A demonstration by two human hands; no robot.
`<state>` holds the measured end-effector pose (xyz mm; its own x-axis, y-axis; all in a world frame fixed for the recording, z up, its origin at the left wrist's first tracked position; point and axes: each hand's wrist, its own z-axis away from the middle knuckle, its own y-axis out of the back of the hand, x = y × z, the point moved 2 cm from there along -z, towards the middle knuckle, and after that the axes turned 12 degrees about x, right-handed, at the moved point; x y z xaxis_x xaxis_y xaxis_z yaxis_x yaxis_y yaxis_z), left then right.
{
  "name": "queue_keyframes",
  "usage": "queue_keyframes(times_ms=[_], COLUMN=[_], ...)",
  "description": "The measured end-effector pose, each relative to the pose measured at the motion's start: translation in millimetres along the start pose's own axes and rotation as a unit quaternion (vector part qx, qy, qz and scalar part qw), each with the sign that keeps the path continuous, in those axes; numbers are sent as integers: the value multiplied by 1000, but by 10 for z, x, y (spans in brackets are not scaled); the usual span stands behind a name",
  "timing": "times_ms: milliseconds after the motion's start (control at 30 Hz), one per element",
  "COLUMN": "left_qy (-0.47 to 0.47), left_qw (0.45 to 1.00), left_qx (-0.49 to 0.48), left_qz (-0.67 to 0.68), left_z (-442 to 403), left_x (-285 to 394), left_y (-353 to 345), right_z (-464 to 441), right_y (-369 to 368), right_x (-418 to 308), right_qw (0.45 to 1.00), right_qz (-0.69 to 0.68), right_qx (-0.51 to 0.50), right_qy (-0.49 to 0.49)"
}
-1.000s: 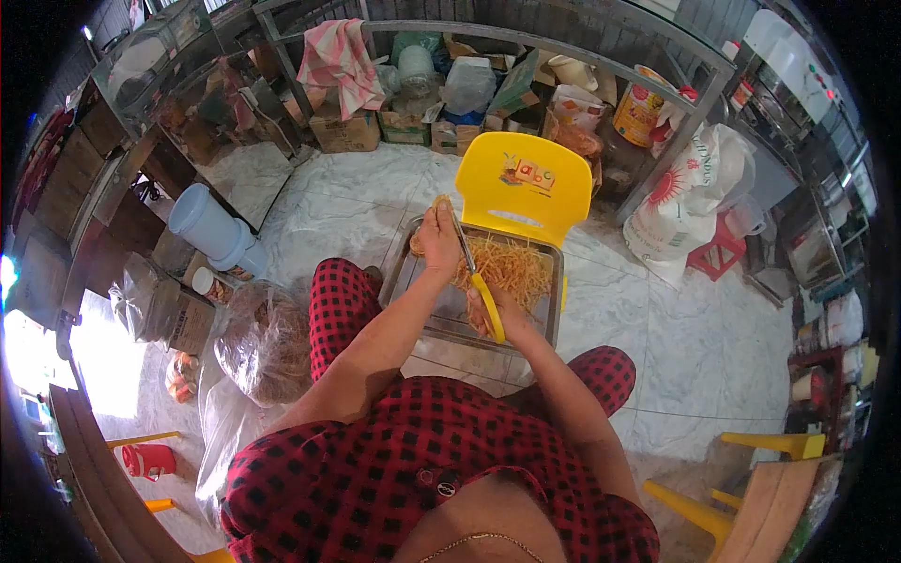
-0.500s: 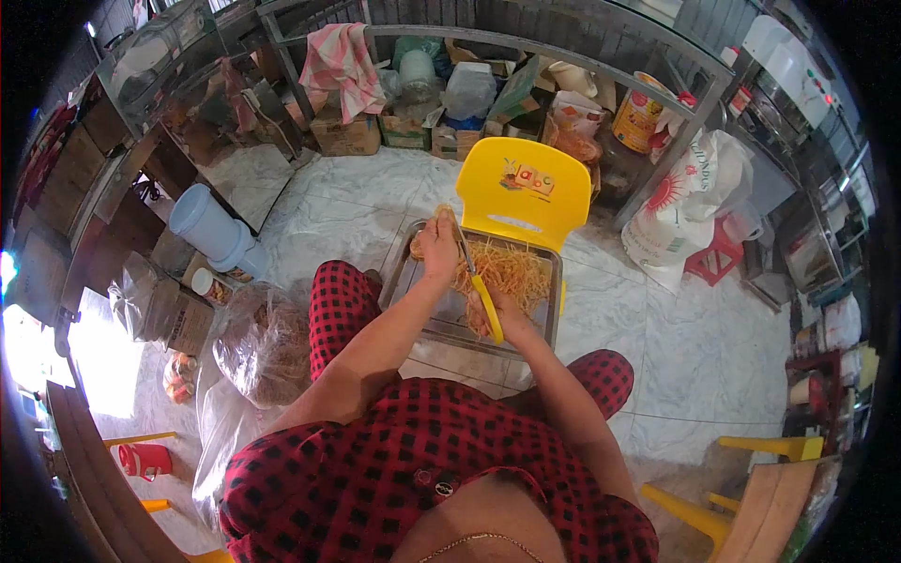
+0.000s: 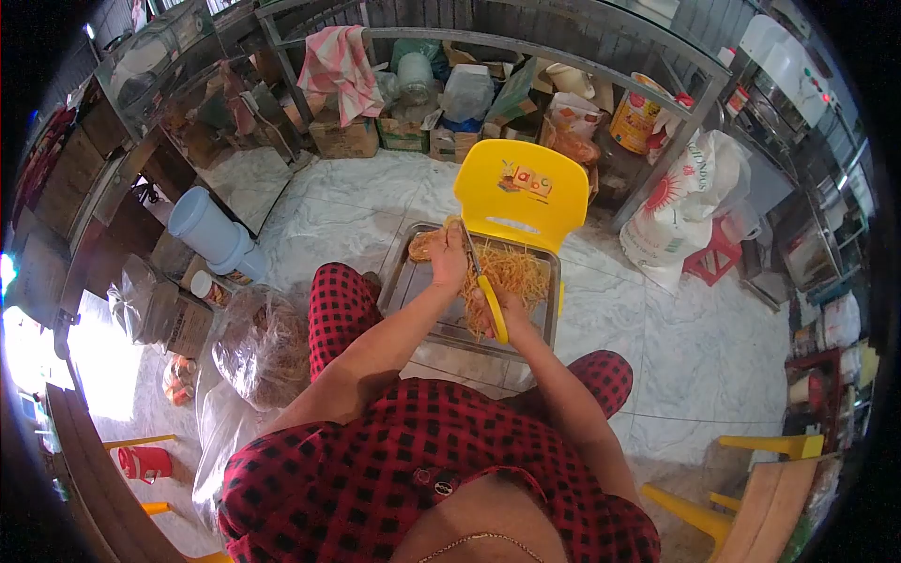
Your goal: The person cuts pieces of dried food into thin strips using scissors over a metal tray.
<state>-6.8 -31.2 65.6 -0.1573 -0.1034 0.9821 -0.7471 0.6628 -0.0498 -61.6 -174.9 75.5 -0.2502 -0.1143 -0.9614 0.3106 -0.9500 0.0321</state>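
Observation:
Yellow-handled scissors are in my right hand, their blades pointing up beside my left hand. The fingers of my left hand are pressed round a small tan piece at the blades' tips. Below both hands lies a metal tray on a yellow chair. Thin yellow-brown shreds are heaped on its right side, partly hidden by my right hand. A tan-brown piece rests in the tray's upper left corner.
On the left are blue-white buckets and a clear plastic bag. A white sack and a red stool stand at right. Cardboard boxes line the back under a metal-framed table. Yellow stool legs show at lower right.
My left hand has moved slightly down and right with the small piece, showing more of the piece in the tray corner. The scissors have shifted slightly too.

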Motion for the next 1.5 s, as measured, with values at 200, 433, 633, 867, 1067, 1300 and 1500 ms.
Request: queue_keyframes(times_ms=[200,433,633,867,1067,1300,1500], left_qy=[58,72,96,93,115,180,207], left_qw=[996,996,994,994,991,977,955], left_qx=[-17,-4,-27,-22,-60,-84,-186], left_qz=[67,47,51,49,-1,74,100], left_z=[180,301,208,218,216,221,389], left_x=[-108,159,-180,-216,-186,-361,-561], left_y=[-3,43,9,99,136,140,201], right_z=[-140,-35,-15,-33,-173,-100,-268], right_y=[-5,-42,-51,-47,10,83,88], right_x=[169,78,85,175,393,277,348], right_qw=[997,1000,1000,999,994,988,993], right_qz=[30,5,-10,34,97,108,75], right_qx=[-48,-11,12,9,-9,-6,-10], right_qy=[44,12,-19,15,40,106,88])
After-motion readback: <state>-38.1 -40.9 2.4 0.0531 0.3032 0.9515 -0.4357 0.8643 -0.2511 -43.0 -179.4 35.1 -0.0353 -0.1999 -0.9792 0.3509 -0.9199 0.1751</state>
